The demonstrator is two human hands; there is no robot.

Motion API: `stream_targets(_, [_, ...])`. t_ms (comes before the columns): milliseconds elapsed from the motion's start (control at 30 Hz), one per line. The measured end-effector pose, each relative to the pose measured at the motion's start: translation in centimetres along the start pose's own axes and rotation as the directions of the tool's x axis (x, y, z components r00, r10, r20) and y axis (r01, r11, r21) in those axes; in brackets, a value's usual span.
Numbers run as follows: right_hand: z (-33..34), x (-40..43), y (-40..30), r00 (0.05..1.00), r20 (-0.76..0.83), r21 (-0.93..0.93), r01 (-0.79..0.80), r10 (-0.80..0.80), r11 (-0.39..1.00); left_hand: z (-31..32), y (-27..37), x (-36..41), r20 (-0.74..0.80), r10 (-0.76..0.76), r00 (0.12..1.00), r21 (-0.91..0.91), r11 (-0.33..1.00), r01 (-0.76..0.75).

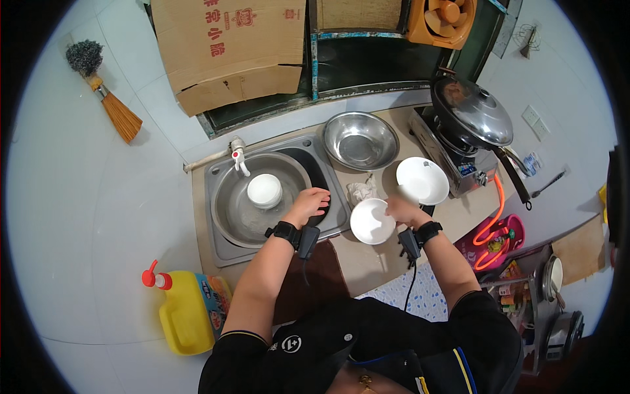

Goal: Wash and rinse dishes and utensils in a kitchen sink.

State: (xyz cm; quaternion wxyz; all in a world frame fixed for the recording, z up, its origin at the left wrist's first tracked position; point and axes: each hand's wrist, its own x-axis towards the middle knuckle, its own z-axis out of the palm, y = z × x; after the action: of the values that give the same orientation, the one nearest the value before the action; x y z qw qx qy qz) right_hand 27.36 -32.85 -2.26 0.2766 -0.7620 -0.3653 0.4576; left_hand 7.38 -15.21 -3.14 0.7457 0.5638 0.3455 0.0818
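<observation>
My left hand [312, 203] is over the right part of the sink [222, 257], fingers apart and nothing in it. My right hand [402, 209] is at the right rim of a small white bowl [370, 224] on the counter; its fingers are blurred, and whether they grip the rim is unclear. A larger white bowl [424, 180] lies just beyond that hand. A crumpled cloth [362, 191] sits behind the small bowl. In the sink, a wide metal basin [236, 224] holds water and a small stack of white bowls [265, 190], below the faucet [238, 155].
An empty steel basin [362, 140] stands behind the cloth. At the right, a lidded wok [475, 111] rests on a gas stove [455, 165], its handle jutting over the counter edge. An orange hose [499, 212] hangs beside a pink bucket [517, 231]. A yellow pump jug [184, 312] is at lower left.
</observation>
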Motion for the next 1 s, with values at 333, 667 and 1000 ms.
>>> stream_targets(333, [-0.7, 0.9, 5.0, 0.989, -0.139, -0.069, -0.051, 0.041, 0.996, 1.8, -1.0, -0.3, 0.079, -0.033, 0.996, -0.020, 0.999, 0.035])
stream_targets(667, [2.5, 3.7, -4.7, 0.873, -0.145, -0.487, 0.346, -0.465, 0.802, -7.9, -4.8, 0.0, -0.153, -0.092, 0.984, -0.343, 0.939, 0.034])
stream_targets(1000, [18.0, 15.0, -13.3, 0.935, 0.352, 0.234, -0.058, -0.029, 0.971, -14.0, -7.6, -2.5, -0.414, -0.169, 0.894, -0.545, 0.833, -0.095])
